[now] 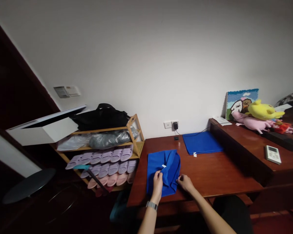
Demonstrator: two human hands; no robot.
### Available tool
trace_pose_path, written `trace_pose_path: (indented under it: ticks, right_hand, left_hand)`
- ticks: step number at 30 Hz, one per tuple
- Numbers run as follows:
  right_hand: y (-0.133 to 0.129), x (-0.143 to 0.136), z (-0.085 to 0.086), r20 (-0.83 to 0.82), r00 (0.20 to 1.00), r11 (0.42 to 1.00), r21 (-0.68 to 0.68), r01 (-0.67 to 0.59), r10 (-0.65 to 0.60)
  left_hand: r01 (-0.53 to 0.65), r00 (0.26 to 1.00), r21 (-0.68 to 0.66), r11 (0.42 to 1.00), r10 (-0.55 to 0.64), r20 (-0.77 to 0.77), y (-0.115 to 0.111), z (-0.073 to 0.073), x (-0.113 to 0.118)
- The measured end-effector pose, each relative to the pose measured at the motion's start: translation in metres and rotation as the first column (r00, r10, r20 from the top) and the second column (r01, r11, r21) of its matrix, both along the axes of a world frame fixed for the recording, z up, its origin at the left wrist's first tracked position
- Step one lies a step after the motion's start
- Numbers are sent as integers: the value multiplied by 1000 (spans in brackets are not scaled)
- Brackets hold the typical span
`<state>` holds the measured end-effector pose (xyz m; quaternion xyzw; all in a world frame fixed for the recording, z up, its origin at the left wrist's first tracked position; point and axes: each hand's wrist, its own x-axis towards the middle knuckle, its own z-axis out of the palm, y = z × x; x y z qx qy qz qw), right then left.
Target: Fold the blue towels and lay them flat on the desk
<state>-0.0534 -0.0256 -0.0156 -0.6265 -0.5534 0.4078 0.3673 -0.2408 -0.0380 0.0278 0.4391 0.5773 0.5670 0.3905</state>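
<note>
A blue cloth point(153, 164) with a small white tag lies partly folded on the brown wooden table, its right part loose and rumpled. My left hand point(157, 183), with a watch on the wrist, pinches the fabric just below the tag. At the cloth's lower right edge, my right hand point(185, 183) has its fingers closed on the border. Farther back, against the wall, a second blue cloth point(202, 143) is spread flat, its own white tag at the front edge.
Left of the table point(224, 174) stands a wooden rack point(138, 143) with rows of slippers point(112, 154) and a black bag point(101, 117). On the right, a raised desk holds plush toys point(263, 110) and a white handheld device point(273, 154). A black plug point(175, 125) sits in the wall socket.
</note>
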Motion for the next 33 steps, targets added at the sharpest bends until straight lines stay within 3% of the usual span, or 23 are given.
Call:
trace_pose_path:
  ticks: [3, 6, 10, 14, 18, 21, 24, 29, 33]
  right_hand:
    - [-7, 6, 13, -10, 1000, 998, 48, 30, -29]
    - [-20, 45, 34, -36, 998, 995, 85, 58, -55]
    - [-42, 150, 82, -50, 988, 971, 186, 153, -146]
    - [-81, 263, 144, 107, 913, 864, 383, 327, -393]
    - [-122, 330, 186, 212, 840, 839, 360, 408, -500]
    - [-124, 348, 197, 256, 829, 859, 278, 430, -497]
    - [-96, 349, 203, 293, 847, 889, 263, 375, -444]
    - [-37, 344, 227, 339, 848, 888, 365, 280, -407]
    - [-25, 345, 242, 340, 812, 822, 502, 270, -474]
  left_hand:
    - [-102, 994, 56, 993, 104, -35, -1, 18, -22]
    - [-139, 987, 112, 984, 148, -71, -3, 45, -58]
    - [-176, 975, 182, 967, 196, -100, -7, 95, -120]
    - [-296, 931, 290, 910, 342, -125, -16, 140, -172]
    - [-342, 891, 316, 885, 412, -190, -19, 157, -193]
    - [-290, 897, 318, 903, 372, -237, -7, 153, -188]
    - [-226, 922, 284, 932, 299, -245, 19, 152, -173]
    - [-202, 943, 303, 931, 268, -195, 72, 179, -150]
    - [-275, 928, 378, 884, 347, -136, 84, 196, -152]
